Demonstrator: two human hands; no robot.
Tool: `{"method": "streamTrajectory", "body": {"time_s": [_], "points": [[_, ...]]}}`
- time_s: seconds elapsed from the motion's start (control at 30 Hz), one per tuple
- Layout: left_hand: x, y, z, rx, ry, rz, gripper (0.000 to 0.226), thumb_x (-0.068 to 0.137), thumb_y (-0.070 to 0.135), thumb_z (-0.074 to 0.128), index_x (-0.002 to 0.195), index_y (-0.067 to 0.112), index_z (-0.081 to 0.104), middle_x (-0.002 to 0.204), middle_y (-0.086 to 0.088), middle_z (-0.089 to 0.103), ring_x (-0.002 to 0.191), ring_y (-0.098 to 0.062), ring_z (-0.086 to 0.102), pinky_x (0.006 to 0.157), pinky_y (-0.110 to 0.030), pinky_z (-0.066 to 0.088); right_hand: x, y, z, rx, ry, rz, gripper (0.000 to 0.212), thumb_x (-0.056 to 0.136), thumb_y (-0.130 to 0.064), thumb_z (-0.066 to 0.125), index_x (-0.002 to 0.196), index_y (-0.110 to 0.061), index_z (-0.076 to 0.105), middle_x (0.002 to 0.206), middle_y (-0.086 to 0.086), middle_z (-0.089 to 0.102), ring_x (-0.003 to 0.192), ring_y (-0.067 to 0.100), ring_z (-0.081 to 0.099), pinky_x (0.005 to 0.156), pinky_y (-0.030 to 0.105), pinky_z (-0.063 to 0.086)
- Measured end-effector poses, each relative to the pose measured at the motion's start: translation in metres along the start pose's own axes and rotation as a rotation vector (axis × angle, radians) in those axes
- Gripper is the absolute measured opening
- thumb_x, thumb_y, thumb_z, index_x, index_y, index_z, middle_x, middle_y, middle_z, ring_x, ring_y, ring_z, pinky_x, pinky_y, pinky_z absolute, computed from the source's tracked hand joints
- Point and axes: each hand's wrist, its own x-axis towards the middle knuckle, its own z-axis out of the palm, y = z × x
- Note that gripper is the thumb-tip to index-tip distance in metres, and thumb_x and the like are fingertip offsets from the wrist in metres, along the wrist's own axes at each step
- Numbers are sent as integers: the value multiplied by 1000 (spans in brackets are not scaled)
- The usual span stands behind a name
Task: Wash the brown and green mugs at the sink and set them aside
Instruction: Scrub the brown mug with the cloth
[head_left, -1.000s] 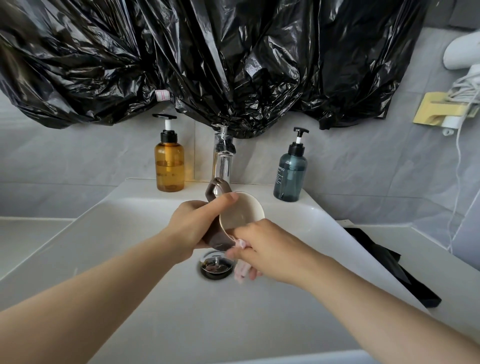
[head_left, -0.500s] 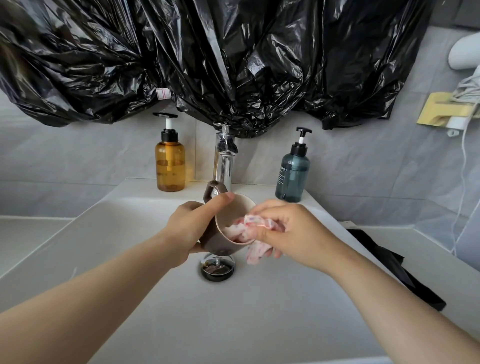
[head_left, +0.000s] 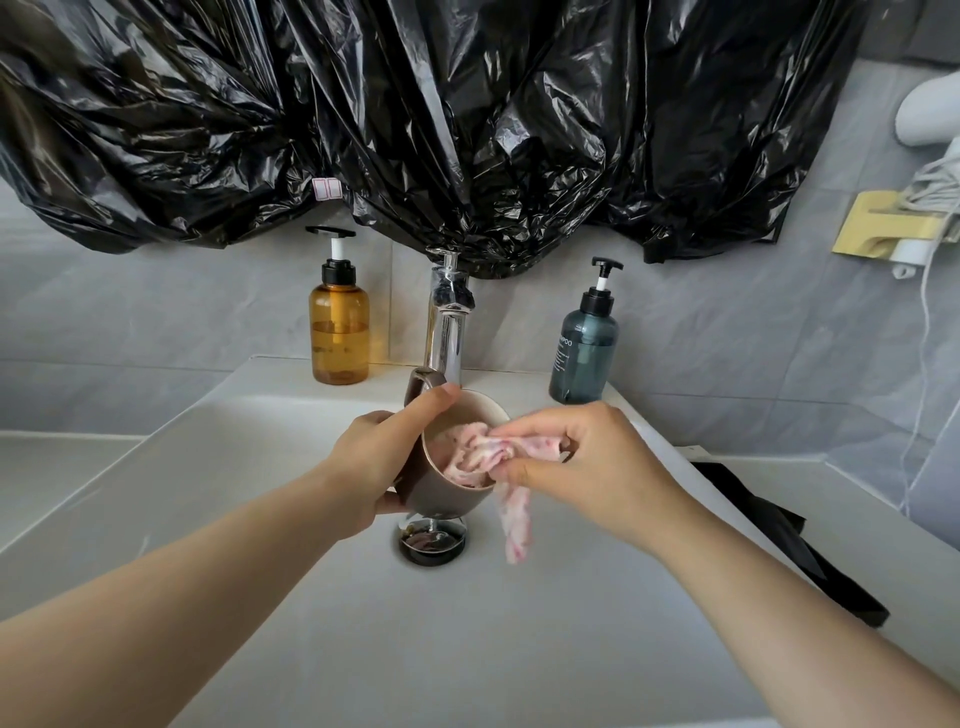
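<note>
Brown mug (head_left: 448, 491) was held above the white sink basin (head_left: 249, 525), just over the drain (head_left: 431, 541) and below the chrome tap (head_left: 448, 332). It was tilted, its mouth turned toward the right hand (head_left: 592, 470), its handle on the far side near the base of the tap. The left hand (head_left: 371, 465) gripped the mug's body. The thumb lay stretched along the far rim beside the handle, and the other fingers curled round the underside and left wall, mostly hidden behind the cup. The right hand was at the mug's mouth, thumb and forefinger closed together in a pinch on a pink-and-white cloth (head_left: 480, 452), the remaining fingers bent loosely behind them. Most of the cloth was bunched inside the mug against the inner wall. One tail spilled over the near rim and hung down beside the drain, clear of the basin floor. The pinching fingertips sat right at the rim, not deep in the cup. It could not be told whether water ran from the tap. An amber pump bottle (head_left: 338, 335) stood on the ledge left of the tap, a teal pump bottle (head_left: 584, 358) to its right. Crumpled black plastic sheeting (head_left: 415, 130) covered the wall above. A flat black object (head_left: 779, 535) lay on the counter right of the basin.
</note>
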Motion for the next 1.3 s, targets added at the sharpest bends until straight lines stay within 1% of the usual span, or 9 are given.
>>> {"method": "streamTrajectory", "body": {"time_s": [0.07, 0.2, 0.33, 0.43, 0.57, 0.73, 0.97, 1.13, 1.3], "points": [[0, 0, 0, 6, 9, -2, 67, 69, 63, 75, 112, 12, 66, 108, -10, 70, 97, -27, 68, 67, -38, 62, 2, 2, 0, -142, 158, -63, 22, 79, -21, 79, 98, -29, 75, 91, -14, 66, 83, 1, 63, 72, 18, 47], [-2, 0, 2, 52, -22, -7, 64, 71, 62, 75, 112, 14, 66, 107, -9, 71, 96, -26, 67, 64, -35, 60, 4, -3, 5, -243, 431, 3, 20, 80, -24, 75, 77, -24, 56, 66, -5, 60, 61, 8, 58, 55, 27, 47], [-2, -2, 2, 54, -27, -18, 67, 69, 63, 75, 111, 13, 67, 105, -10, 70, 93, -26, 67, 61, -34, 58, -2, -8, 3, 168, 104, 98, 10, 81, -13, 75, 88, -20, 71, 81, -7, 74, 52, 14, 66, 49, 31, 53], [-3, -1, 1, 45, -19, -16, 67, 70, 63, 74, 111, 11, 66, 102, -9, 68, 92, -26, 66, 64, -36, 60, -9, -7, 0, -173, -177, 12, 34, 88, -23, 66, 120, -36, 66, 101, -37, 66, 66, 2, 66, 66, 19, 52], [-5, -2, 4, 53, -34, -25, 64, 72, 63, 72, 110, 11, 67, 95, -8, 69, 89, -25, 66, 68, -38, 61, -11, -10, 1, -603, -325, -210, 52, 90, -34, 58, 141, -39, 46, 145, -26, 45, 92, -14, 44, 85, 17, 39], [-8, -1, 4, 58, -15, -24, 64, 73, 62, 72, 109, 9, 68, 85, -5, 63, 75, -21, 60, 57, -29, 54, -16, -10, -4, -582, -85, -358, 32, 82, -36, 62, 113, -31, 67, 111, -18, 61, 97, 3, 53, 79, 30, 51], [-11, -3, 9, 105, -60, 24, 59, 76, 59, 71, 105, 8, 69, 81, -6, 62, 74, -23, 59, 73, -40, 60, -16, -8, 20, -887, -354, -276, 48, 85, -39, 59, 128, -19, 52, 122, -4, 56, 115, 18, 47, 83, 32, 43], [-14, -2, 11, 115, -73, 53, 55, 77, 56, 72, 101, 7, 69, 75, -4, 65, 70, -21, 63, 72, -39, 61, -11, -4, 27, -845, -393, -205, 78, 83, -37, 64, 148, -15, 29, 148, 2, 36, 132, 22, 38, 96, 35, 44], [-16, -2, 14, 91, -82, 70, 52, 77, 52, 73, 100, 5, 70, 73, -4, 63, 69, -21, 62, 79, -44, 61, -6, -6, 27, -724, -435, -162, 66, 79, -32, 66, 138, -17, 38, 126, -1, 53, 112, 22, 52, 86, 35, 50]]}}
